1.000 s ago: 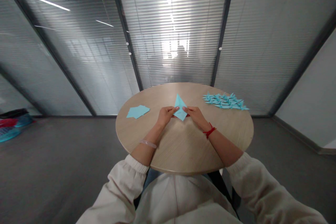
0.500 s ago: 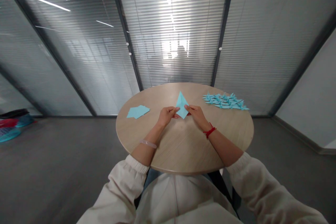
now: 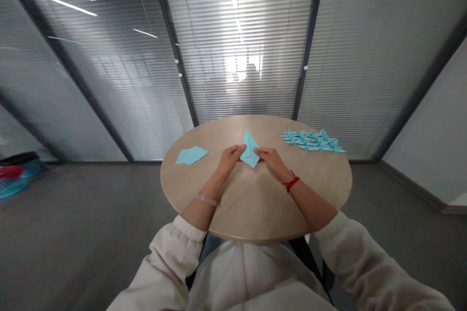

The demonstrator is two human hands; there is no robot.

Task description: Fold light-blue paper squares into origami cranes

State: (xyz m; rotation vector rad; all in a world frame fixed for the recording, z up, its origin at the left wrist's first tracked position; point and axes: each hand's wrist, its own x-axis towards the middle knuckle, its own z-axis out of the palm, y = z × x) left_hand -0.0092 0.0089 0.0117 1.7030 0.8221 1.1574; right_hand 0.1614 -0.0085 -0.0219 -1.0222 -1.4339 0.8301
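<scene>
Watching mid-frame, I see the paper [image 3: 250, 149] slightly lower than before, apparently mid-fold. Left hand [image 3: 230, 157] and right hand [image 3: 271, 156] pinch it.

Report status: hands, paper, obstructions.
Left hand and right hand both holding folded blue paper. Blue sheets off left, folded paper figures off right. No obstruction seen at the paper.

Folded blue paper [image 3: 250, 151], kite-shaped, tip forward

bright glare across the blinds [image 3: 270, 34]; dim floor [image 3: 91, 218], stretched edges.
</scene>
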